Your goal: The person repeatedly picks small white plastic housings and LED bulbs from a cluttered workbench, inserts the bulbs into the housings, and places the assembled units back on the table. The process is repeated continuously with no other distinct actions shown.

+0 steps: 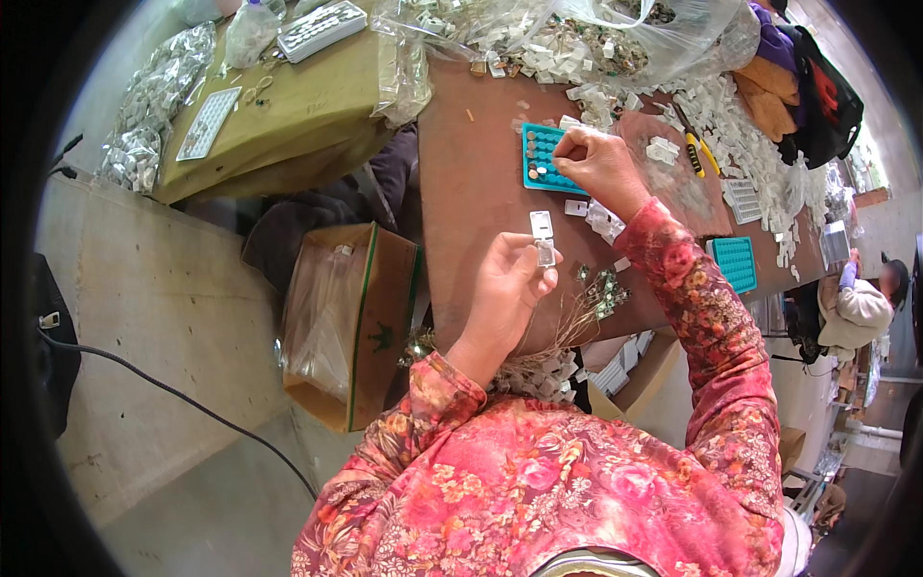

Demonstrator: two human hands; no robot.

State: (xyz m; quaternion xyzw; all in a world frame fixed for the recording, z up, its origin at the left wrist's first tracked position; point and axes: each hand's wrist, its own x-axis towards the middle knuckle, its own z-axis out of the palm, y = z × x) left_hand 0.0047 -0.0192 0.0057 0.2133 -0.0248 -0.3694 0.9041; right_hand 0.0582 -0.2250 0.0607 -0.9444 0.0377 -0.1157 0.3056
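My left hand grips a small white hinged plastic case between thumb and fingers. The case's lid stands open, away from me. Over the right side of a teal tray, my right hand is closed in a pinch; whatever its fingertips hold, if anything, is hidden. Round cells fill the tray in rows, and several small round button batteries lie in its left and near part. On the table near my right wrist are white plastic pieces. Thin wires with small circuit parts lie close to my left hand.
White plastic pieces and clear bags heap up at the back of the brown table. Yellow-handled pliers and another teal tray lie to the right. A cardboard box stands at the left; a person sits far right.
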